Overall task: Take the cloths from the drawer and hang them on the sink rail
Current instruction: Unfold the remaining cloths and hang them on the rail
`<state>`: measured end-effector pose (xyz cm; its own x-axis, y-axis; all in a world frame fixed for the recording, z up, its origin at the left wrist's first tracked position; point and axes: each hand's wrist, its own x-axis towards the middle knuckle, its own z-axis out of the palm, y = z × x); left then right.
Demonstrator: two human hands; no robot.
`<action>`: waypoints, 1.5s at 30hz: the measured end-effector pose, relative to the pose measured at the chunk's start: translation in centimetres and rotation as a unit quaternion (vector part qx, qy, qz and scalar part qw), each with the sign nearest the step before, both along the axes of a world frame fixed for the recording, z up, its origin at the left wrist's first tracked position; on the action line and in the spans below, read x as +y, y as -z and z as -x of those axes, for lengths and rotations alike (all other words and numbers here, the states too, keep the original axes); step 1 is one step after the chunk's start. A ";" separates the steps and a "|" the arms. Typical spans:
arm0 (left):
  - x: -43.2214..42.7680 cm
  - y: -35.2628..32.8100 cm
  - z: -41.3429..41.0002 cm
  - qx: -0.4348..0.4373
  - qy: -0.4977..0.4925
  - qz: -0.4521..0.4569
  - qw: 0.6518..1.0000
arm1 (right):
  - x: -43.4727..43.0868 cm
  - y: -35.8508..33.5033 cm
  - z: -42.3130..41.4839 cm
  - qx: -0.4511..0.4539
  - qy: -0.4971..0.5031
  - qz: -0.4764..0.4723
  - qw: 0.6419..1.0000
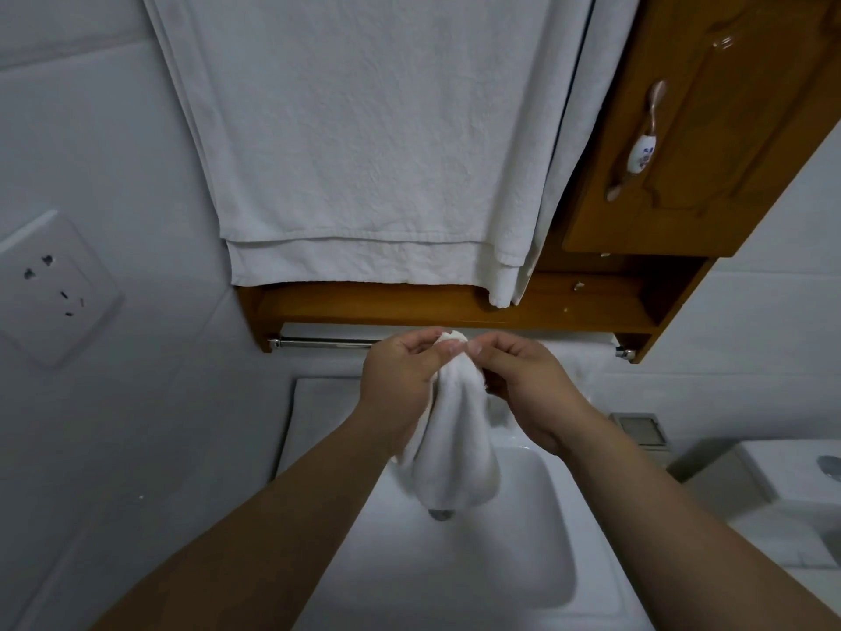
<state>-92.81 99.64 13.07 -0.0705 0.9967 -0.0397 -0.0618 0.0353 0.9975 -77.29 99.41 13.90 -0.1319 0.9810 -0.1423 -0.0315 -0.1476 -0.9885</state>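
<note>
both hands [459, 380] pinching white cloth [450, 448], below rail [325, 342], above sink [455, 562]

Home bathroom. White sink basin [455, 585] below, chrome rail [327, 342] under a carved wooden wall cabinet [728, 184] with a ceramic-inlaid handle [642, 150]. Big white towel [364, 129] hangs in front, white wall tiles [113, 107], wall socket [54, 289] at left, toilet cistern [782, 485] at right edge.

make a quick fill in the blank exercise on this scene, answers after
1. The left hand and right hand pinch the top of a cloth whose colour is ____.
2. The cloth hangs down over the ____.
3. The chrome rail sits under a cabinet made of ____.
Missing words: white; sink; wood.
</note>
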 end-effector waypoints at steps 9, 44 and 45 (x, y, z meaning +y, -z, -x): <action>2.1 -1.5 2.2 0.049 -0.040 -0.040 0.997 | -0.2 1.0 -0.4 -0.055 -0.074 -0.031 0.995; 4.7 -10.7 6.1 0.185 -0.160 -0.180 0.953 | -2.1 6.3 1.1 -0.468 -0.001 -0.232 0.853; 4.7 -11.0 5.9 0.187 -0.159 -0.184 0.952 | -2.4 6.3 1.6 -0.445 -0.001 -0.223 0.867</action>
